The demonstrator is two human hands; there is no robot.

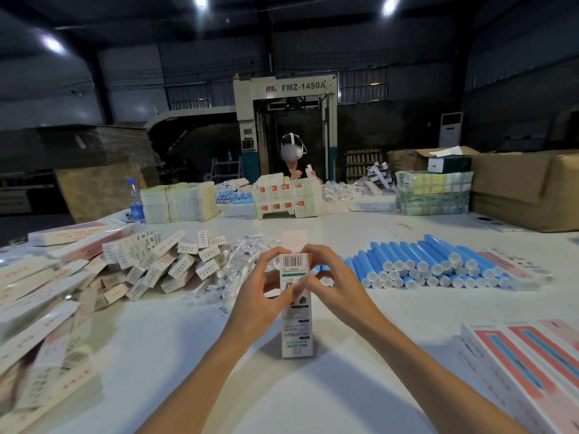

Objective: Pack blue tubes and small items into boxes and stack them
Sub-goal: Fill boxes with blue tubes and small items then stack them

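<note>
The white carton [296,327] stands upright at the centre of the near edge of the tabletop [391,324], with its lower end on the surface and its barcode panel facing the camera. The top flap [294,239] is raised and appears blurred. The left hand [260,296] holds the upper left side of the carton; its grip is closed on it, with fingers curled at the top corner and the thumb across the front face. The right hand [332,286] holds the upper right side in the same way, so its grip is also closed on the carton. Directly behind the hands lies a scatter of clear packets [241,252]; their contents cannot be identified. To the right of these, the blue tubes [429,264] lie stacked in a row, white caps toward the camera. To the left lies a loose heap of small boxes [175,264], and beyond it a pile of long cartons [37,324]. Red-and-blue printed cartons [517,355] lie at the near right. At the far side stand stacks of flat blanks [178,202], a water bottle [136,198], brown cardboard boxes [526,189] and a second person [293,164].
</note>
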